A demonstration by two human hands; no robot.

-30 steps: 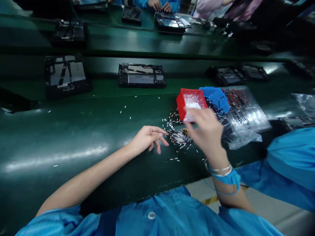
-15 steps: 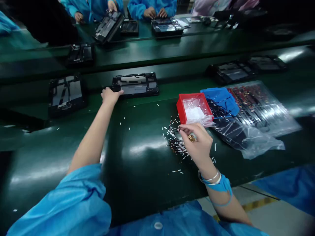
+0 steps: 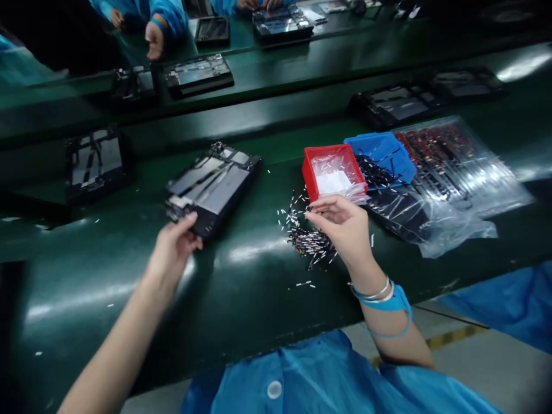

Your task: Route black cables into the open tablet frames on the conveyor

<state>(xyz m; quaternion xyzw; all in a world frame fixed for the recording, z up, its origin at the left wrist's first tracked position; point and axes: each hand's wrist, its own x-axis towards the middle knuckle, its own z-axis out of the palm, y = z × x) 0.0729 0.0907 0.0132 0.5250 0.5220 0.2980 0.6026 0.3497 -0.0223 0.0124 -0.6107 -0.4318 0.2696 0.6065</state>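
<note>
My left hand (image 3: 172, 248) grips the near corner of a black device frame (image 3: 213, 185), which lies tilted on the dark green bench (image 3: 241, 287). My right hand (image 3: 342, 224) hovers over a pile of small black-and-white connector pieces (image 3: 308, 238), fingers curled in a pinch around a small piece I cannot make out. A red bin (image 3: 330, 169) lined with clear plastic sits just beyond my right hand.
A blue bin (image 3: 382, 152) and clear plastic bags of parts (image 3: 448, 184) lie to the right. More black device frames (image 3: 92, 161) rest on the conveyor behind. Other people's hands (image 3: 154, 39) work across the far bench. Tiny white pieces are scattered about.
My left hand has pulled the device frame off the conveyor and toward me, turning it diagonal. My right hand stays over the pile of pieces.
</note>
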